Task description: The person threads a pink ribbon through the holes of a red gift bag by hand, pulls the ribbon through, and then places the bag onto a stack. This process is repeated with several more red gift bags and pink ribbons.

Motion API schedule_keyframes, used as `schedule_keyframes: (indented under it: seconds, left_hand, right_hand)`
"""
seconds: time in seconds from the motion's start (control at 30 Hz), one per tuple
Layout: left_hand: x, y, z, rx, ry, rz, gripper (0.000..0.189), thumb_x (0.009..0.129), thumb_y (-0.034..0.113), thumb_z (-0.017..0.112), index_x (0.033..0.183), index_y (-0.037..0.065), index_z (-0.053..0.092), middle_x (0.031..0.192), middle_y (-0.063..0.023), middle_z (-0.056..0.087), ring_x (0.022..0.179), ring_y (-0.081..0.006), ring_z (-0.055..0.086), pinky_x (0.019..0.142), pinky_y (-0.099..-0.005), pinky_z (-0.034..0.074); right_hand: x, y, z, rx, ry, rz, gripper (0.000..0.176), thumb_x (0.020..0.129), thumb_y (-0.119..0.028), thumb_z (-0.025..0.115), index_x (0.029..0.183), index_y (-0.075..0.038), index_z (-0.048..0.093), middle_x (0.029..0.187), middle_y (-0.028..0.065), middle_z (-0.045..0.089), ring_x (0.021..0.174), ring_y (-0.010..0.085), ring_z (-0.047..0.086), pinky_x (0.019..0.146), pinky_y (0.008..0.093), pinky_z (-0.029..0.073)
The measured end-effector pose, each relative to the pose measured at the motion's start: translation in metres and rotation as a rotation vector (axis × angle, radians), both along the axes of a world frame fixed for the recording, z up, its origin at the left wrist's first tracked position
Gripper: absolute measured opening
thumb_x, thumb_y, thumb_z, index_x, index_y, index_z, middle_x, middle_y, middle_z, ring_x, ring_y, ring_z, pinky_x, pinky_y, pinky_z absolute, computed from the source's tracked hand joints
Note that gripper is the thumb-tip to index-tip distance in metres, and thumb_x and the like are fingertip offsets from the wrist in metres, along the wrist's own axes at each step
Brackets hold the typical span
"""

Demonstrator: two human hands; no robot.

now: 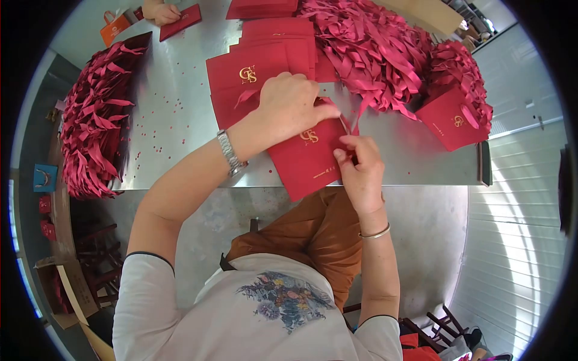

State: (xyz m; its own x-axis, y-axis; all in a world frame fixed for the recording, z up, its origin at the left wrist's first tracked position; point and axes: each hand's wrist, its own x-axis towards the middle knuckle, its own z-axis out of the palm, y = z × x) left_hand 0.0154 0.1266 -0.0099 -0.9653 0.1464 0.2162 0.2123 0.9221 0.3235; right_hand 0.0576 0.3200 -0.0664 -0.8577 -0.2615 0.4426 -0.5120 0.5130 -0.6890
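A red paper gift bag (310,165) with gold lettering lies flat and slanted at the table's front edge, its lower corner overhanging. My left hand (290,105) is across its top end, fingers curled and thumb stretched along the bag's top edge. A red ribbon (354,123) runs from that top edge down to my right hand (362,168). The right fingers are pinched together at the bag's right side, where the ribbon ends. Under and behind my left hand lies a stack of flat red bags (247,72), with a ribbon loop on one.
Heaps of red ribbon handles (373,54) cover the back right, with a ribboned bag (448,117) in front. Ribboned bags (99,120) are stacked at left. Red specks dot the metal table (192,162). Another person's hand (162,12) touches a red bag (180,23).
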Motion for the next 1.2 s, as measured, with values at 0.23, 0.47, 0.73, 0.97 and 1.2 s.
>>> schedule_keyframes:
  seconds: [0.23,0.47,0.73,0.97,1.2]
  left_hand:
    - [-0.013,-0.009,0.002,0.069,-0.041,0.076,0.045,0.089,0.043,0.055,0.08,0.001,0.069,0.08,-0.018,0.068,0.08,-0.0351,0.067,0.071,-0.0472,0.053]
    - [0.014,-0.012,-0.021,-0.04,-0.04,-0.036,0.022,0.083,0.025,0.064,0.086,0.004,0.067,0.087,-0.0143,0.066,0.087,-0.0329,0.063,0.078,-0.0445,0.051]
    - [0.011,-0.016,0.008,0.395,-0.02,-0.013,0.015,0.083,0.015,0.066,0.088,0.001,0.065,0.085,-0.0138,0.068,0.083,-0.0309,0.065,0.075,-0.0402,0.051]
    - [0.005,-0.036,-0.003,1.339,-0.715,0.171,0.017,0.087,0.009,0.066,0.102,0.0,0.066,0.095,-0.0089,0.068,0.085,-0.0176,0.064,0.079,-0.0342,0.054]
    - [0.014,-0.02,0.017,0.807,-0.355,0.036,0.018,0.087,0.005,0.063,0.102,-0.004,0.065,0.092,-0.0055,0.068,0.083,-0.0113,0.062,0.077,-0.0266,0.05]
  right_hand:
    - [-0.001,-0.002,-0.005,-0.105,-0.082,-0.028,0.025,0.076,0.0,0.071,0.1,-0.003,0.065,0.081,0.0104,0.062,0.075,0.0249,0.059,0.068,0.0343,0.049]
    - [0.001,0.001,-0.012,-0.138,-0.107,0.017,0.028,0.08,0.002,0.069,0.106,-0.003,0.063,0.086,0.0074,0.066,0.077,0.0185,0.062,0.072,0.028,0.052]
    - [-0.003,0.019,0.024,-0.621,-0.243,-0.148,0.015,0.093,-0.006,0.061,0.107,0.001,0.062,0.085,-0.0012,0.062,0.073,0.0058,0.053,0.068,0.0201,0.046]
    - [-0.001,0.023,0.032,-0.618,-0.407,-0.125,0.019,0.095,-0.008,0.059,0.111,0.001,0.062,0.091,0.0,0.062,0.074,0.0063,0.053,0.069,0.0213,0.047]
    - [-0.005,0.029,0.046,-0.908,-0.283,-0.125,0.014,0.093,-0.01,0.062,0.104,-0.001,0.062,0.086,0.0002,0.062,0.072,0.0065,0.053,0.067,0.02,0.045]
